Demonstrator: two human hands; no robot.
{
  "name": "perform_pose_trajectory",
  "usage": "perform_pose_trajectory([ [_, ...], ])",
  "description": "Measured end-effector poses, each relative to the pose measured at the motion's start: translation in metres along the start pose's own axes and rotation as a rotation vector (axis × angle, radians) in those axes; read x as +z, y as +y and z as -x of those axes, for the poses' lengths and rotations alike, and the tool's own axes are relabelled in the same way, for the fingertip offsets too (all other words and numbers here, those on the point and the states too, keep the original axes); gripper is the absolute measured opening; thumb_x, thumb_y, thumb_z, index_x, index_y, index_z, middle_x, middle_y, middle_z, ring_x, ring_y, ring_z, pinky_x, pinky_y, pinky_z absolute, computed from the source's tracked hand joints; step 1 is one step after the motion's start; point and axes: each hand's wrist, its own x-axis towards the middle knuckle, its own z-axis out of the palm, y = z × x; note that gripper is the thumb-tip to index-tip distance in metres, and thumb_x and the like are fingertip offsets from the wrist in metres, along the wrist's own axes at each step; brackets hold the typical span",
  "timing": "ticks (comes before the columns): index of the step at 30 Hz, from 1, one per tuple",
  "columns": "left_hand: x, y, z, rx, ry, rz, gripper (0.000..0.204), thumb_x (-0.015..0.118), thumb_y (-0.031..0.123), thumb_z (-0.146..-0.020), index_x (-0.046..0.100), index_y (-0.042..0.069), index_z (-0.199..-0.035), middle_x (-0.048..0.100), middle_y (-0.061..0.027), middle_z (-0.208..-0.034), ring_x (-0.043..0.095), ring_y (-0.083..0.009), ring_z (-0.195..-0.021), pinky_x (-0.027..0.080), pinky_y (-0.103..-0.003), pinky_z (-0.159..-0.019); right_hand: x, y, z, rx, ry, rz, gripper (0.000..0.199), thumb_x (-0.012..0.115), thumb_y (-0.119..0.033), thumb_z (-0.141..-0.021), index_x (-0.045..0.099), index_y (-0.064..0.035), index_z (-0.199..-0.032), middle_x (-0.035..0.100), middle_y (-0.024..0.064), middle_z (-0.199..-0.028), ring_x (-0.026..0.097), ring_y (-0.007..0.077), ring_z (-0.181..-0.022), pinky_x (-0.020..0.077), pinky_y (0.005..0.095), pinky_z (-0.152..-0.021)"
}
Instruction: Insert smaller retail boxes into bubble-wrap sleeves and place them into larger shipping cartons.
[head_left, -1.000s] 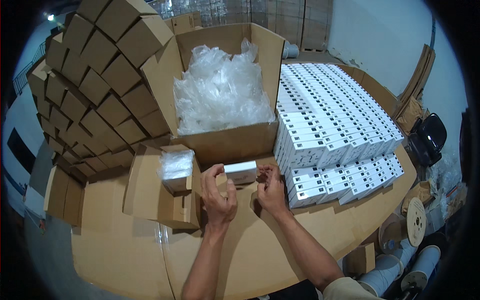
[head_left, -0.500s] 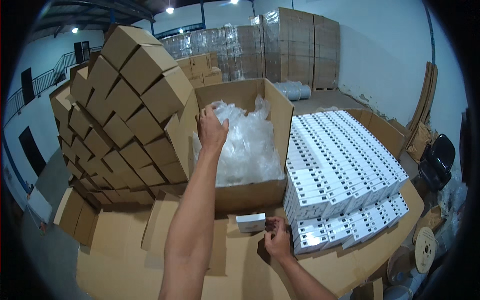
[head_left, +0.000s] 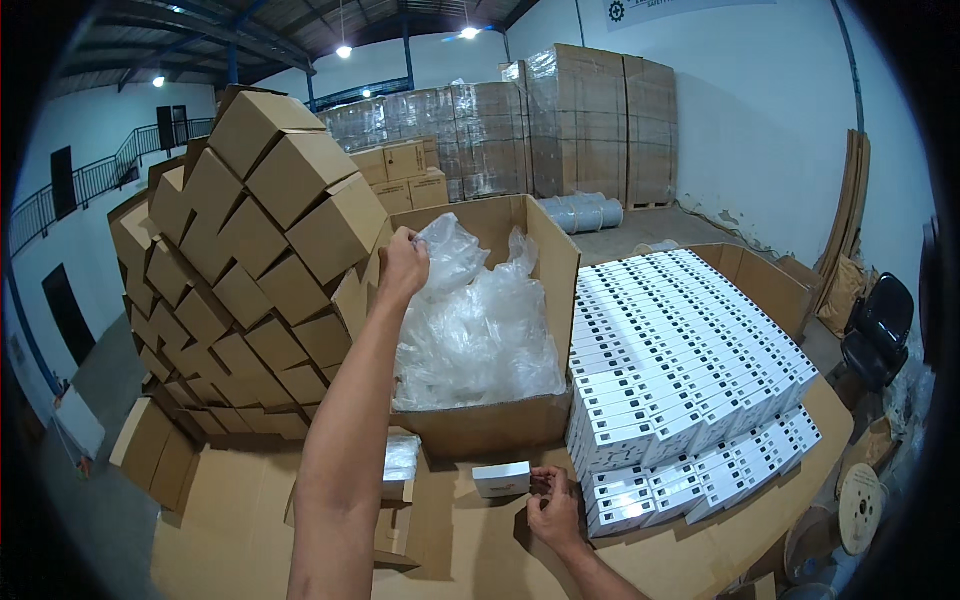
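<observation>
My left hand point(head_left: 403, 265) reaches into a large open carton point(head_left: 490, 428) and pinches the edge of a clear plastic bag point(head_left: 452, 255), partly raised above a heap of similar bags point(head_left: 480, 340). Low in front of the carton, my right hand point(head_left: 555, 505) has its fingers curled at the right end of a small white box point(head_left: 501, 480), seemingly gripping it; the exact contact is hard to see. Partly behind my left forearm, a smaller open cardboard box point(head_left: 398, 540) shows white, shiny wrapped items point(head_left: 401, 458) inside.
Many white boxes are stacked in rows point(head_left: 690, 350) at the right. A tall pile of brown cartons point(head_left: 250, 250) leans at the left. Both flank the cardboard-covered work surface point(head_left: 230, 520). Wrapped pallets point(head_left: 600, 130) stand behind, with a black chair point(head_left: 880, 330) far right.
My left hand has closed on a clear bag and drawn part of it up and left. The smaller box with wrapped items shows more beside my forearm. My view has tilted upward.
</observation>
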Motion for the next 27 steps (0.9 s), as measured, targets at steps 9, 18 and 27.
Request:
perform_pose_trajectory([
  [9,-0.035,0.052,0.021,0.016,0.045,0.128,0.025,0.054,0.021,-0.099,0.063,-0.001,-0.108,0.07,-0.0225,-0.098,0.068,-0.0391,-0.094,0.051,-0.047,-0.083,0.002,0.01,0.004,-0.061,0.021,0.032,0.043,0.054,-0.003,-0.084,0.046,-0.0013,-0.126,0.066,0.0194,-0.115,0.068,0.034,-0.107,0.0532,0.0448,-0.091],
  [18,-0.065,0.133,0.123,-0.134,-0.06,0.845,0.028,0.046,0.021,-0.106,0.059,-0.003,-0.108,0.064,-0.0062,-0.092,0.063,-0.0152,-0.081,0.052,-0.033,-0.079,-0.016,-0.004,0.012,-0.044,0.014,0.209,0.037,0.055,-0.004,-0.085,0.048,0.0004,-0.122,0.067,0.0234,-0.113,0.066,0.0392,-0.109,0.054,0.0437,-0.091],
  [27,-0.085,0.133,0.343,-0.495,-0.004,1.062,0.025,0.044,0.021,-0.109,0.058,0.001,-0.101,0.054,0.0017,-0.089,0.048,-0.0074,-0.081,0.043,-0.025,-0.075,-0.015,0.0,0.043,-0.135,0.048,-0.024,0.02,0.055,-0.003,-0.095,0.054,0.0013,-0.115,0.065,0.0168,-0.102,0.067,0.029,-0.091,0.0532,0.034,-0.079],
])
